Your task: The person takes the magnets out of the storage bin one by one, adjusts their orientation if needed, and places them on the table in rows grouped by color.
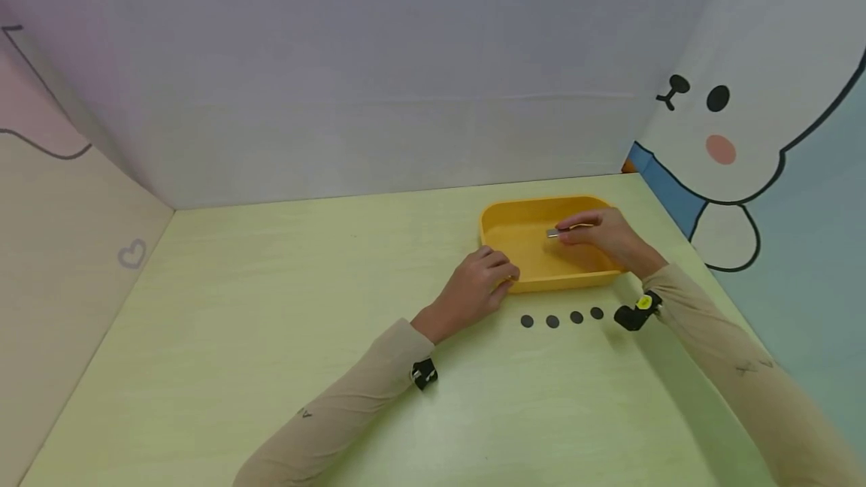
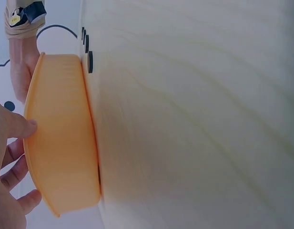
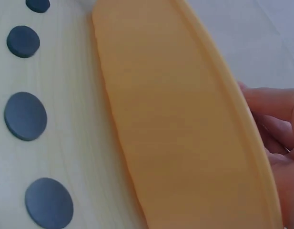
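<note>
A yellow plastic tray (image 1: pixel 564 284) with low walls stands on the table's right side. My left hand (image 1: pixel 476 284) grips its rim at the near left corner; in the left wrist view its fingertips (image 2: pixel 28 128) touch the rim and outer wall. Over the tray's inside, my right hand (image 1: pixel 602 235) pinches a small object (image 1: pixel 552 233) with a silver end. Its kind is too small to make out. The right wrist view shows the tray wall (image 3: pixel 170 114) hiding part of the right hand (image 3: pixel 275 129) and the pinched object.
Several flat black discs (image 1: pixel 552 322) lie in a row on the pale green table (image 1: pixel 304 307), just in front of the tray. A white cloth wall (image 1: pixel 372 96) rises behind the table. Printed side panels (image 1: pixel 798 171) stand left and right.
</note>
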`<state>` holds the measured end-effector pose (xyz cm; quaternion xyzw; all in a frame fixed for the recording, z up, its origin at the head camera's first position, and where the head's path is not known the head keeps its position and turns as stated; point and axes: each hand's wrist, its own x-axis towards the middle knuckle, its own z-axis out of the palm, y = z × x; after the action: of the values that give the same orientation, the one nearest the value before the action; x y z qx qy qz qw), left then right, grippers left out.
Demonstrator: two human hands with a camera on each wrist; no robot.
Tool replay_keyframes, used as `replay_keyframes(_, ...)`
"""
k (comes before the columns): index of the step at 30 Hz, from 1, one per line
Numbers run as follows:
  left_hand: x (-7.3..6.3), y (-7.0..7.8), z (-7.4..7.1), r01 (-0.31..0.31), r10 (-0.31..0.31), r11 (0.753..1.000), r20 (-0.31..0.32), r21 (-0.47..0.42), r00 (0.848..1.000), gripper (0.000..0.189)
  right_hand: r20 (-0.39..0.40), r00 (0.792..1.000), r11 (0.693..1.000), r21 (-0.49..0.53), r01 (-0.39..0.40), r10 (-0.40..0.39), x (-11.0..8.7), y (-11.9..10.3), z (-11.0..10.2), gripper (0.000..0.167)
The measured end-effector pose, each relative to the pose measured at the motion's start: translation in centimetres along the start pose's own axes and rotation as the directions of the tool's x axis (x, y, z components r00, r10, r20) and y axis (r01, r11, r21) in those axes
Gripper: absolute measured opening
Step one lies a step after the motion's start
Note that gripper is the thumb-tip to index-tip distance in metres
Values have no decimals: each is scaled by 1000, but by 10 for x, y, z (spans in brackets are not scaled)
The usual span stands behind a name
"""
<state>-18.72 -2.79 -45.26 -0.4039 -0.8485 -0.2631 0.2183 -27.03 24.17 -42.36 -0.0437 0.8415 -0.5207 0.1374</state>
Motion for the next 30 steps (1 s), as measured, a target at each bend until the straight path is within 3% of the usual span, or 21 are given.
replay_keyframes(7,1,-1,-1,-15,15,1000,-8,3,1000,8,-15,999,991,124,41,-39,-9,0,-2,38)
replay_keyframes(14,3,-2,-3,-18,18,1000,-19,-1,1000,8,-5,996,958,273,85,-87,-19,-8,-5,26)
replay_keyframes(23,3,-1,-4,-20,20,1000,-19,2,1000,8,40,998,906,423,34,-56,-32,-11,-7,20)
replay_keyframes(30,4,-1,-5,-28,28,1000,-17,-7,999,8,45,997,897,441,36,-62,-41,-12,-7,19)
